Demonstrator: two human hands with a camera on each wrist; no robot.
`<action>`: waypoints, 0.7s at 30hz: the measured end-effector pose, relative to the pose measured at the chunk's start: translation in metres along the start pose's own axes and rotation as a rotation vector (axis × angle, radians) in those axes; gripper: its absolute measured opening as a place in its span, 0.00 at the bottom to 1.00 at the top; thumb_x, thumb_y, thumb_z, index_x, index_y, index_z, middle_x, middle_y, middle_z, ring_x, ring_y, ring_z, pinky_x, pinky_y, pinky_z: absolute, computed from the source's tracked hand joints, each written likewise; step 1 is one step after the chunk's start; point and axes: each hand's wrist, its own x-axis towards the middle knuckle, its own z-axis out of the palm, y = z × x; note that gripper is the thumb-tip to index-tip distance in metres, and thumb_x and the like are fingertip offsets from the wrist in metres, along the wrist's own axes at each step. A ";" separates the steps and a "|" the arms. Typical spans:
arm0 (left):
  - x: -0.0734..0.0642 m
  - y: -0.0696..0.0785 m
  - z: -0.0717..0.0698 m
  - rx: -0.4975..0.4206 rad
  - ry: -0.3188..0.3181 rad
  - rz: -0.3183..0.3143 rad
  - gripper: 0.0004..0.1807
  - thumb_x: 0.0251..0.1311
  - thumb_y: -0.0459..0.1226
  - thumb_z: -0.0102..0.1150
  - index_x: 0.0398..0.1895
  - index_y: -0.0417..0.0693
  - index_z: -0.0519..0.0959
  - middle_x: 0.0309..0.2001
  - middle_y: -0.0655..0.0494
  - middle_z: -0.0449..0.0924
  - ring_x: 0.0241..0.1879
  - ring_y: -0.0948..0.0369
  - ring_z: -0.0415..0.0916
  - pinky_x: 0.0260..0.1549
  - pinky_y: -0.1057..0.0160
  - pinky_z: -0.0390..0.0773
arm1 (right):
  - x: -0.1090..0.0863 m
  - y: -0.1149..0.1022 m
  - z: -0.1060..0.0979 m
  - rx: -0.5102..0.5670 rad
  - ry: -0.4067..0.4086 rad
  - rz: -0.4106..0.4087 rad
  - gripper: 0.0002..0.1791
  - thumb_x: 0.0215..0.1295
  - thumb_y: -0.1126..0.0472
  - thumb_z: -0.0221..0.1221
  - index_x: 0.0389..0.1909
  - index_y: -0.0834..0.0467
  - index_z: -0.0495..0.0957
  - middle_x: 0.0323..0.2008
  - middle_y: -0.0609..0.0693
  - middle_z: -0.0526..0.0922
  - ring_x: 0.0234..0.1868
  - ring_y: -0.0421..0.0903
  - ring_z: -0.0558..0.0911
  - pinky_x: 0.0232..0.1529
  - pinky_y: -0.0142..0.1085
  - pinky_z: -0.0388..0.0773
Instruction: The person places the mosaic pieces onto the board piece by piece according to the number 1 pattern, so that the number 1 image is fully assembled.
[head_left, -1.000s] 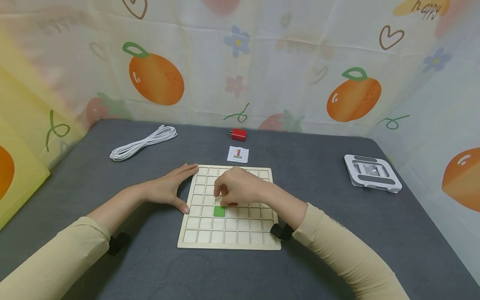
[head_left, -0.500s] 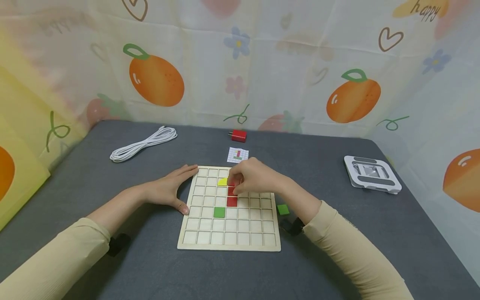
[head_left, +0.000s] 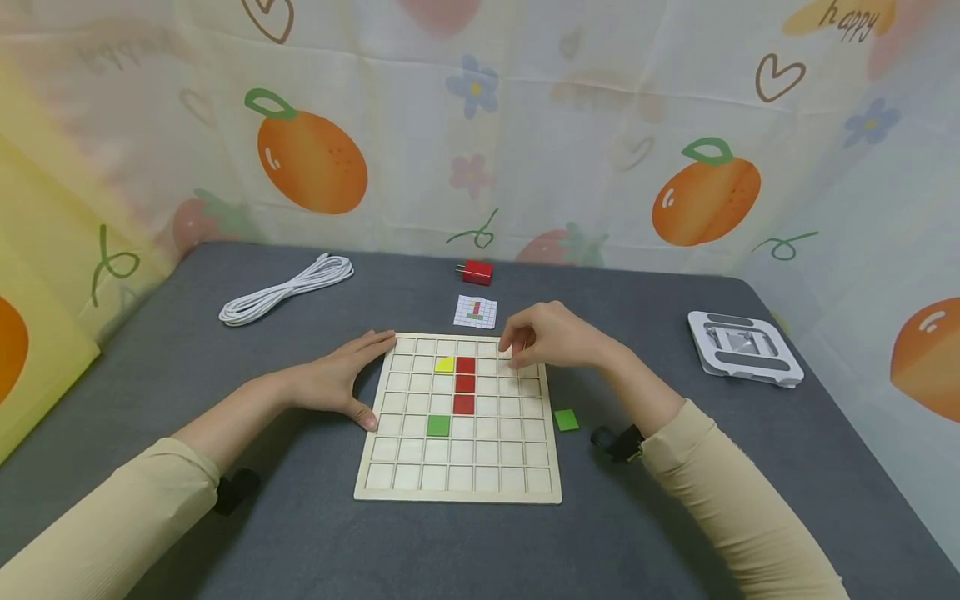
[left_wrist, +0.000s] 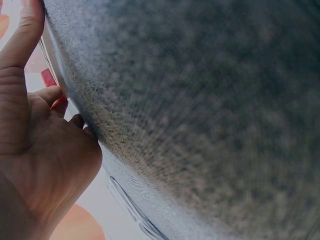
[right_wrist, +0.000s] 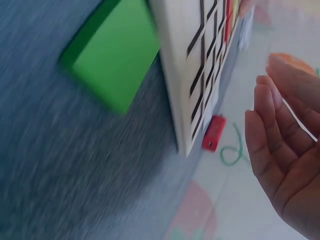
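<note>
Pale square wooden grid board [head_left: 486,428]: smooth, matt. Green square plastic-looking tile [head_left: 566,420], right: smooth. Dark grey tabletop [head_left: 315,525]: matt, rough-textured. White gridded paper card [head_left: 476,312], far: matt. White coiled cable [head_left: 285,290]: smooth plastic.

Near-side room — left fingers [head_left: 377,344] flanking board [head_left: 436,475]

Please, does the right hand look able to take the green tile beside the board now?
Probably yes: the right hand seems empty and close, and nothing covers the green tile, which lies on the table just outside the board.
</note>
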 end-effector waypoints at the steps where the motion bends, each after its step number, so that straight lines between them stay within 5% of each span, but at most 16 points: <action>1: 0.000 0.000 0.000 -0.001 0.001 0.001 0.70 0.37 0.53 0.80 0.79 0.39 0.45 0.80 0.41 0.38 0.79 0.35 0.30 0.71 0.30 0.42 | -0.002 0.003 -0.002 0.005 0.001 0.007 0.09 0.57 0.62 0.69 0.40 0.55 0.85 0.29 0.45 0.85 0.32 0.41 0.81 0.37 0.35 0.77; 21: 0.000 0.000 0.000 -0.007 0.003 0.020 0.69 0.38 0.52 0.80 0.79 0.39 0.46 0.80 0.40 0.38 0.78 0.34 0.30 0.70 0.29 0.42 | -0.037 0.053 -0.019 0.078 -0.078 0.116 0.13 0.58 0.60 0.69 0.44 0.55 0.85 0.32 0.46 0.87 0.36 0.40 0.85 0.43 0.36 0.80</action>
